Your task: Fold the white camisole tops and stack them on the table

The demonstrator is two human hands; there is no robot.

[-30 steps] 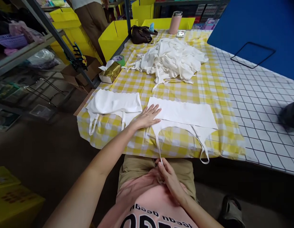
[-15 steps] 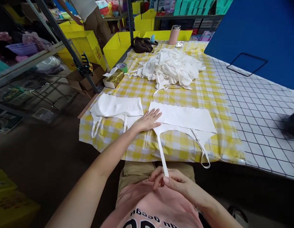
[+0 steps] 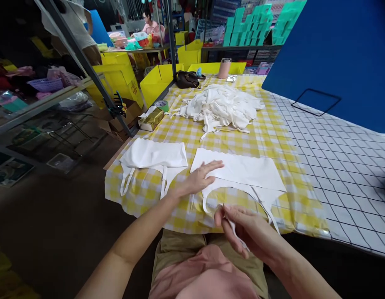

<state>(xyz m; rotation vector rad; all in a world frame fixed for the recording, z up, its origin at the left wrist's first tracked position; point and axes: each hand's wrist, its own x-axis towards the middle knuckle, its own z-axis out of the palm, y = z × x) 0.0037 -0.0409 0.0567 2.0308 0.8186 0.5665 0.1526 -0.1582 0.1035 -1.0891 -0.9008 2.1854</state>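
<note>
Two white strappy tops lie on the table. The right-hand top [image 3: 239, 168] is spread with its body folded into a band and its straps toward me. My left hand [image 3: 200, 178] rests at its left end, fingers stretched out. My right hand [image 3: 239, 226] is closed on one of its shoulder straps, near the table's front edge; part of the strap trails below the fingers. Left of my left hand sits the other white top [image 3: 156, 154], folded the same way, its straps hanging toward me. Farther back is a heaped pile of white tops [image 3: 221, 106].
A yellow checked cloth [image 3: 176, 216] covers the table. Tape [image 3: 162, 106], a gold tissue pack [image 3: 151, 119], a dark bag [image 3: 186, 79] and a pink tumbler [image 3: 224, 68] stand around the pile. To the right are a wire grid [image 3: 317, 166] and a blue board [image 3: 335, 54]. Other people are in the background.
My right hand has moved up and right, drawing the strap toward the top into a curve. My left hand's fingers have slid slightly right. The view has tilted up.
</note>
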